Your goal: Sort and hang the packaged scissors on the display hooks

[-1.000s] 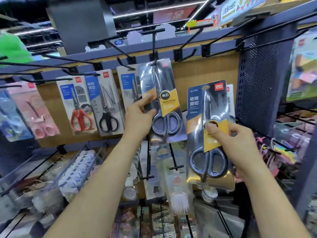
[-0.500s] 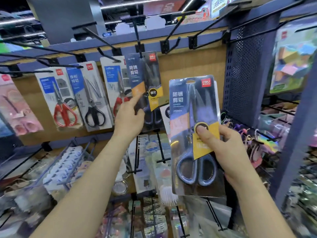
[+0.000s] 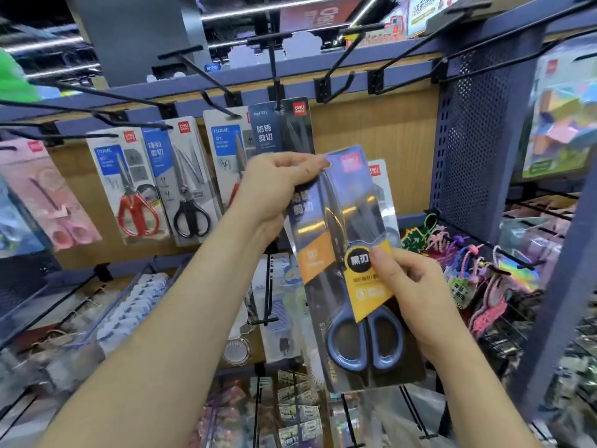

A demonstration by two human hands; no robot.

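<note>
Nearest the camera, the right hand (image 3: pixel 416 292) held the pack of scissors (image 3: pixel 342 240) at its four o'clock side, with the thumb pressed on the yellow label and the other fingers curled behind the card. The pack was in the air before the shelf, on no hook yet, its top leaning toward eleven o'clock. There the left hand (image 3: pixel 274 189) pinched the top corner, fingers closed on the card beside the hanging hole. To do this step well, I think the hole should be kept uncovered and guided straight onto the hook tip. The pack was stiff glossy card under a clear, reflecting plastic shell, and the handles were rounded blue loops. Farther, at twelve o'clock, a thin black wire hook (image 3: pixel 273 59) carried a similar dark pack (image 3: pixel 281 130) before the wooden back board (image 3: pixel 371 130).
</note>
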